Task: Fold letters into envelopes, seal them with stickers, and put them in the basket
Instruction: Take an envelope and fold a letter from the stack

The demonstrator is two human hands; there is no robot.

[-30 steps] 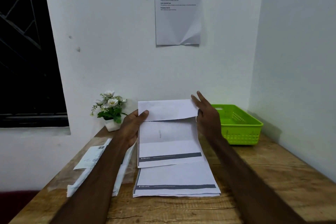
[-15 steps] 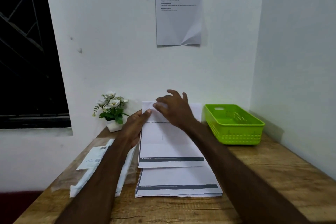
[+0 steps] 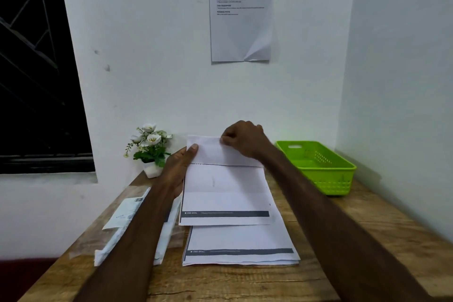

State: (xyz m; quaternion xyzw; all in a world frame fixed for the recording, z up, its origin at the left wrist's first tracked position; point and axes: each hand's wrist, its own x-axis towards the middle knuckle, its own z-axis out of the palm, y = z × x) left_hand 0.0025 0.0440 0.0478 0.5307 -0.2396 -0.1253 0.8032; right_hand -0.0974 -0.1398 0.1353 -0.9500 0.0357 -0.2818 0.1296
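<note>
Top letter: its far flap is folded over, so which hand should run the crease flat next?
Probably the right hand: it already sits with curled fingers on the folded flap of the top letter. The left hand holds that letter's left edge, thumb on top, steadying it.

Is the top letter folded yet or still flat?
Partly folded: the letter's top flap lies over it, under the right hand.

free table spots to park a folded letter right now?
Bare wooden table between the letter stack and the green basket, and along the near edge. Crowded: left side, with the envelope pack and flower pot; centre, where both hands fold the top letter.
</note>
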